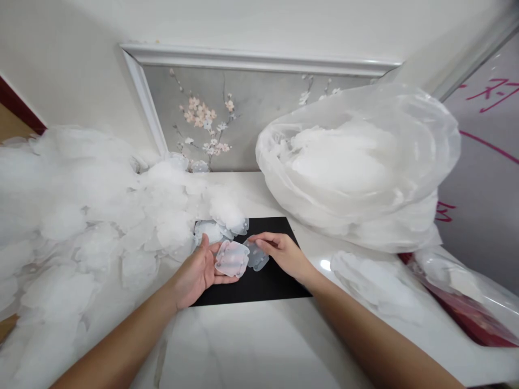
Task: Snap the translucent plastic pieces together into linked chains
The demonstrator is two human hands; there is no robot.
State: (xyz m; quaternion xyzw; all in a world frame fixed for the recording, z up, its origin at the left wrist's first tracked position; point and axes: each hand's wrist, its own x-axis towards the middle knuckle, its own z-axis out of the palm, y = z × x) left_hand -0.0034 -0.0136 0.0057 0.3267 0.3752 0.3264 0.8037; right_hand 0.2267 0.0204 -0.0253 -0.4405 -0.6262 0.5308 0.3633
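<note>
Above a black mat, my left hand holds a translucent, frosted plastic piece with a scalloped outline and small round marks near its edge. Its fingers lie behind the piece and the thumb points up. My right hand pinches a second piece of the same kind between thumb and fingertips. The two pieces sit side by side and seem to overlap at the edge. Just behind my left hand, several similar pieces lie on the mat's far left corner.
A large heap of such pieces spreads across the left of the white marbled table. A big clear bag full of them stands at back right, with a loose pile before it. A framed flower picture leans behind.
</note>
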